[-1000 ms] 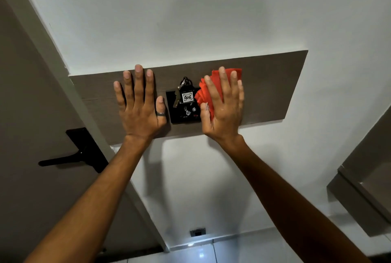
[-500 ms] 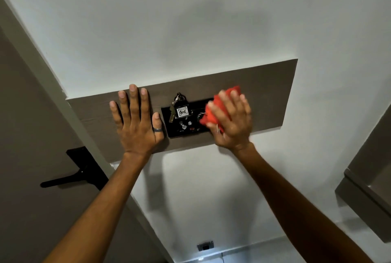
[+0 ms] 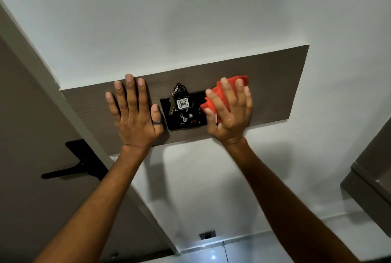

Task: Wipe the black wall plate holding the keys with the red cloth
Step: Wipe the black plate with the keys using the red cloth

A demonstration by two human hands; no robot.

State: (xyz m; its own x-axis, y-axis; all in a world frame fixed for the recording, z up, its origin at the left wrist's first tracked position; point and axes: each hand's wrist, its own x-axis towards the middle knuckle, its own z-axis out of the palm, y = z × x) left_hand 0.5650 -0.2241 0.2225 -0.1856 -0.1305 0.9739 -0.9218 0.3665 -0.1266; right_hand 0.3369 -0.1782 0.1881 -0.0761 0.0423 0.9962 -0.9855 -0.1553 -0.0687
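A black wall plate (image 3: pixel 184 123) is mounted on a brown wooden panel (image 3: pixel 273 85). Keys with a white tag reading 906 (image 3: pixel 182 103) hang at its upper left. My right hand (image 3: pixel 229 114) presses the red cloth (image 3: pixel 213 101) flat against the plate's right side, covering that part. The cloth sticks out above and left of my fingers. My left hand (image 3: pixel 134 114) lies flat on the panel just left of the plate, fingers spread, a dark ring on the thumb, holding nothing.
A door with a black lever handle (image 3: pixel 72 167) stands at the left behind a white frame. A wall socket (image 3: pixel 207 234) sits low near the floor. A grey cabinet edge (image 3: pixel 368 180) juts in at the right.
My right hand with the cloth slid down and right along the plate, then came back up, fingers flatter. More of the plate's right part showed half a second ago. My left hand stayed put.
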